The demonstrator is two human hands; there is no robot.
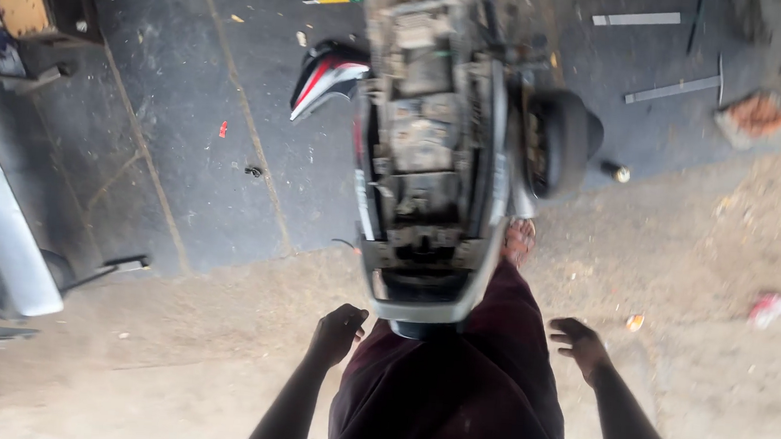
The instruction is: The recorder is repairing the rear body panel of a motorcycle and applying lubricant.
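While both hands hung empty, left hand (337, 333) curled, right hand (579, 344) loose, the dusty grey scooter (433, 149) stood stripped on gritty floor (183, 138).

Both hands (337, 334) (579, 344) lowered, empty.

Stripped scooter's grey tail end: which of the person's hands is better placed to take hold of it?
Probably the left hand: it hangs right beside the stripped scooter's grey tail end, nearly touching its rim. The right hand is open and empty too, but hangs farther out over the dusty concrete floor.
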